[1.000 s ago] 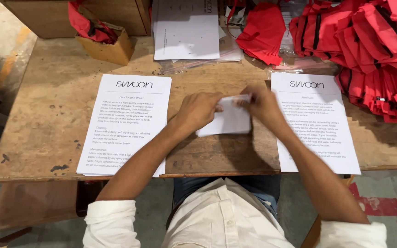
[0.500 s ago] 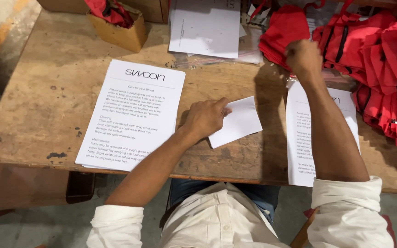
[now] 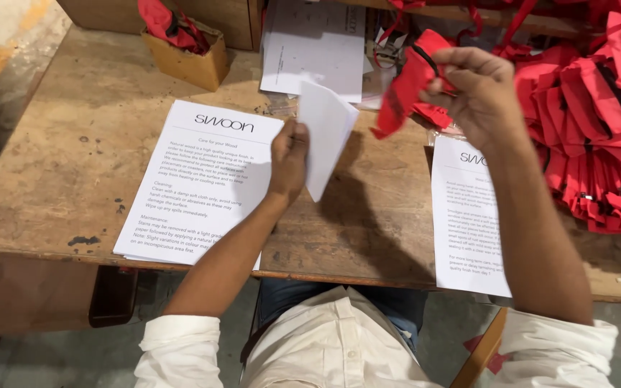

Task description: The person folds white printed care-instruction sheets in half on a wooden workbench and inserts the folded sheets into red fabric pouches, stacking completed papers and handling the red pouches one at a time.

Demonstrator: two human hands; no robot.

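Folded paper: a white folded sheet (image 3: 326, 144) held up off the counter, standing on edge and tilted, above the middle of the bench.
Left hand: the left hand (image 3: 289, 159) grips the sheet's lower left edge, fingers closed round it.
Red pouch: a red fabric pouch (image 3: 412, 85) with a black trim hangs just right of the sheet, apart from it.
Right hand: the right hand (image 3: 477, 88) is raised, its fingers pinched shut on the pouch's upper end.
Counter: a worn wooden counter (image 3: 73, 151), scuffed and stained.
Left leaflet stack: printed white leaflets (image 3: 195, 188) lie flat under the left forearm.
Right leaflet stack: more printed sheets (image 3: 468, 223) lie flat under the right forearm.
Pouch heap: many red pouches (image 3: 598, 108) piled at the right.
Box: a small cardboard box (image 3: 185, 61) holding red cloth, at the far left.
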